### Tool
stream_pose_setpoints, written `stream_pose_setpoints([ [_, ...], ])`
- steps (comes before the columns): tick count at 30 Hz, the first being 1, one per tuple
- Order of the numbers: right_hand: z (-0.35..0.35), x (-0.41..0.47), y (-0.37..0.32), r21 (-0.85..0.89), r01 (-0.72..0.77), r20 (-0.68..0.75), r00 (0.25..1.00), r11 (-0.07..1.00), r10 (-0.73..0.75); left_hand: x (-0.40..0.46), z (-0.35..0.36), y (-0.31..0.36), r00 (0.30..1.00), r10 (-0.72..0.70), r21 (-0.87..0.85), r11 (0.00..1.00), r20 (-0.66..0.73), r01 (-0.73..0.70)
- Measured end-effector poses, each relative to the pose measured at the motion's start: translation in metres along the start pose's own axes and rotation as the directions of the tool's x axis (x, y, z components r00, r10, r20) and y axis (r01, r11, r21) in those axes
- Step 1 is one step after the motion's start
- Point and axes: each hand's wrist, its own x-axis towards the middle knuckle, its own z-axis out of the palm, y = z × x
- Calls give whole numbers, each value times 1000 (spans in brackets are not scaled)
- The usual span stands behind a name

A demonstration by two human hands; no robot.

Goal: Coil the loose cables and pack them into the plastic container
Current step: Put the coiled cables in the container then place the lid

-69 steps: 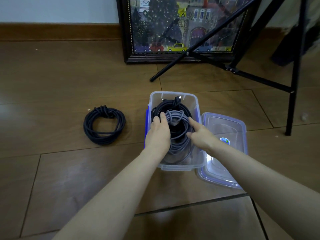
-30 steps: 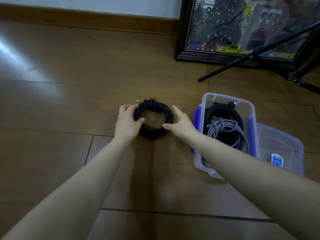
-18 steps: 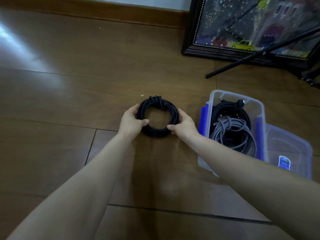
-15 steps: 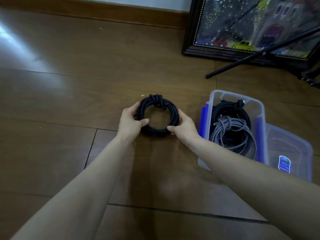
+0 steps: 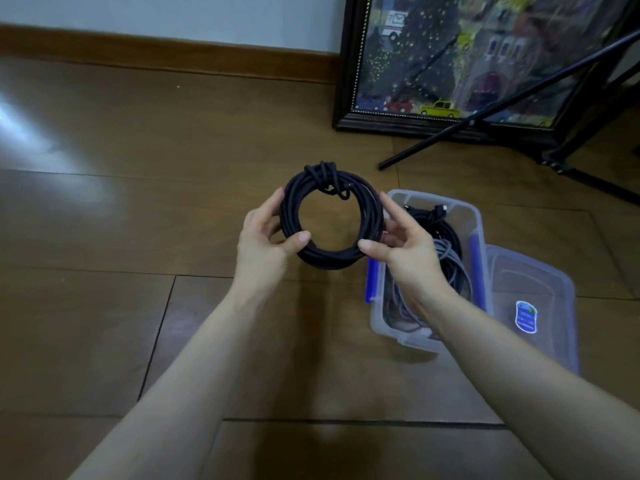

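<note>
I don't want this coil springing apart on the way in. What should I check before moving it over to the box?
1. Both hands hold the coil: ok. The left hand and right hand each pinch a side of the black cable coil.
2. Coil tied off: ok, a wrap crosses the loops at its top.
3. Plastic container open: ok. Its lid lies beside it on the far side.
4. Room inside: cannot tell. A black cable and a grey cable already lie in it, partly hidden by the right forearm.
5. Path to the container: ok, nothing lies between.
</note>
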Motion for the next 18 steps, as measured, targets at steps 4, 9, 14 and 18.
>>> stream_pose_setpoints([
  [4, -44, -22, -4, 18, 52, -92, 995, 998, -50, -14, 40, 8, 997, 39, 11, 999, 69, -40],
  [9, -91, -49, 6, 32, 23, -216, 976, 999, -15, -34, 87, -1, 973, 7, 108, 994, 232, -33],
  [14, -117, -71, 29, 16, -82, -292, 953, 996, 83, -44, 113, -19, 922, -60, 275, 960, 383, -51],
  [18, -129, -74, 43, -37, -151, -294, 946, 988, 134, -48, 123, -31, 891, -104, 352, 934, 442, -66],
])
